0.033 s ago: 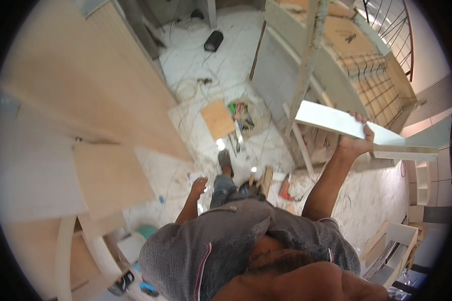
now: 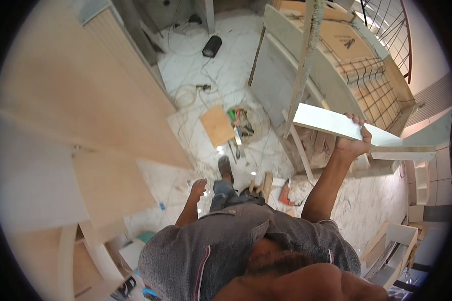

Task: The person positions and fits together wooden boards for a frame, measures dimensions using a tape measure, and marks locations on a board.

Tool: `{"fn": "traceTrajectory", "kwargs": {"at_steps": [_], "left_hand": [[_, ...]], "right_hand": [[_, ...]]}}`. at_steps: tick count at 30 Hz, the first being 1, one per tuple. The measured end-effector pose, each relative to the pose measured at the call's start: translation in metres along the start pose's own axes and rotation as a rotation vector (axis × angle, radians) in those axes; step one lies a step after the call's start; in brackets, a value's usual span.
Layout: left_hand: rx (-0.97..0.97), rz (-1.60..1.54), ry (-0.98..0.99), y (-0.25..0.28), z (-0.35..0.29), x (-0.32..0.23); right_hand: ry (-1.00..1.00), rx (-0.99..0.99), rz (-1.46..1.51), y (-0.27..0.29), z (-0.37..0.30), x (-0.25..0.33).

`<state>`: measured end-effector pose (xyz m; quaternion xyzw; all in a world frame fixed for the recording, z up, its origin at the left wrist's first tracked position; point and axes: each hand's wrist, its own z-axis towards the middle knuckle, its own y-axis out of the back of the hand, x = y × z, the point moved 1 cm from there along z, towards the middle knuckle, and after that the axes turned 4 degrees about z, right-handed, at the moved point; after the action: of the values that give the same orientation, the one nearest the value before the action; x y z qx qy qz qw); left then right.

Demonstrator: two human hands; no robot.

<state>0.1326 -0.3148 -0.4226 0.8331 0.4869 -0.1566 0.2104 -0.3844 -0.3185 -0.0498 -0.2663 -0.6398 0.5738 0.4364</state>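
Marble floor (image 2: 196,65) strewn with cables. Right hand (image 2: 354,143) raised, clasping white board (image 2: 331,124); left hand (image 2: 198,188) loosely curled, empty. Tool basket (image 2: 243,123) holding hand tools.

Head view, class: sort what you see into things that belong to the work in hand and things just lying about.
In hand:
- white board, gripped from below by the right hand
- left hand, hanging free, holding nothing

Lying about:
- basket of tools
- small plywood square
- black cylinder
- loose cables
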Motion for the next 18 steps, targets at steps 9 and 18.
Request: {"fn": "traceTrajectory", "kwargs": {"at_steps": [9,18], "left_hand": [[-0.076,-0.315,-0.352,0.053,0.053,-0.223],[-0.281,-0.535,-0.106,0.096,0.092,-0.231]], "right_hand": [[0.05,0.008,-0.091,-0.043,0.108,-0.105],[0.065,-0.017,-0.143,-0.085,0.234,-0.231]]}}
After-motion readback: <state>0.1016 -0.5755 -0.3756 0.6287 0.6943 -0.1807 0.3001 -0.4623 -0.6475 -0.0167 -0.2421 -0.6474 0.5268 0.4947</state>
